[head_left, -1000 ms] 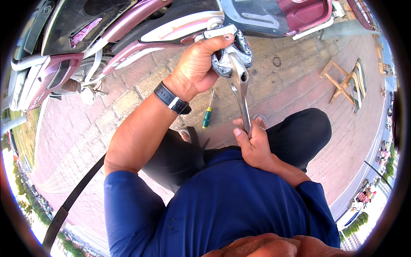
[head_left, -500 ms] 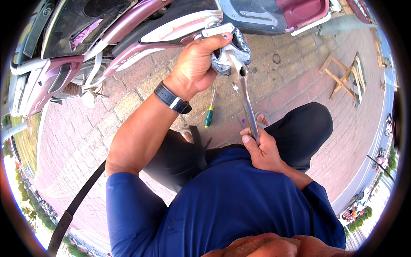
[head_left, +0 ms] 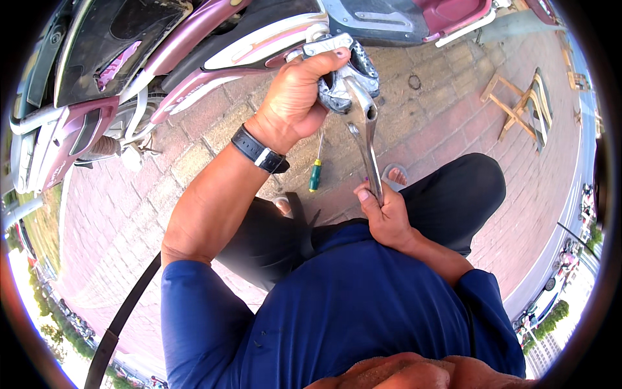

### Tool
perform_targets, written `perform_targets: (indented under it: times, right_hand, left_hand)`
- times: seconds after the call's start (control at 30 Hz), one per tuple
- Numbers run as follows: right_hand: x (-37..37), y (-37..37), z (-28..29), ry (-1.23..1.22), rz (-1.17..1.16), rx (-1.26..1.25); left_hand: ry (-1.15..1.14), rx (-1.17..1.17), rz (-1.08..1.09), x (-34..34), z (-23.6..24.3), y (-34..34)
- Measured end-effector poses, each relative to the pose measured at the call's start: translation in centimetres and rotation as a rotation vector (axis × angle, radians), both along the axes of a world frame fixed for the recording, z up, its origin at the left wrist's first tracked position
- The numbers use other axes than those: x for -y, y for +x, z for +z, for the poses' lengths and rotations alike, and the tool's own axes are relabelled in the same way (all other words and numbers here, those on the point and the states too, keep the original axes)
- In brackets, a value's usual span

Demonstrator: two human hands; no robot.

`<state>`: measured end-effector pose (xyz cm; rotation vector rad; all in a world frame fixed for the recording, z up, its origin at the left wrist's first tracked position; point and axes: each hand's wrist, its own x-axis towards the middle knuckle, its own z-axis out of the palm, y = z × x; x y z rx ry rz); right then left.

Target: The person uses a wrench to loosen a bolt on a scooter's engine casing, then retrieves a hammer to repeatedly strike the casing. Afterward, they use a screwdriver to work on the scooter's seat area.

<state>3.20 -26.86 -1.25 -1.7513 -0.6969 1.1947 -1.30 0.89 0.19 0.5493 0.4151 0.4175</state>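
My left hand (head_left: 291,100), with a dark watch on the wrist, is closed on a silver metal pedal (head_left: 353,68), its thumb over the top. A short metal arm with a round hole extends down from the pedal. My right hand (head_left: 385,217) grips the lower end of a long silver metal bar (head_left: 370,159), like a wrench, that rises to that arm; a forked end shows beside it. I cannot tell exactly how they join. A green and yellow screwdriver (head_left: 315,172) lies on the paving below my left hand, between my sandalled feet.
A pink, white and black scooter (head_left: 103,123) stands across the upper left, with more pink and grey bodywork (head_left: 376,19) along the top. A folded wooden stool or frame (head_left: 518,107) is on the brick paving (head_left: 447,117) at the right. A road with vehicles runs along the far right.
My right hand and the bar's lower end swung a little to the right, then slightly back left. My left hand stays on the pedal, almost still. The surroundings shift slightly in view.
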Motion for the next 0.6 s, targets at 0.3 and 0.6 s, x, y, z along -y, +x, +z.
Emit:
perform_targets:
  times: [0.3, 0.6]
  right_hand:
    - [0.1, 0.0, 0.1, -0.011, -0.036, -0.003]
    - [0.3, 0.6, 3.7, -0.085, -0.013, -0.021]
  left_hand:
    - [-0.010, 0.001, -0.021, -0.8, -0.2, 0.9]
    - [-0.008, -0.025, -0.027, -1.0, -0.6, 0.7]
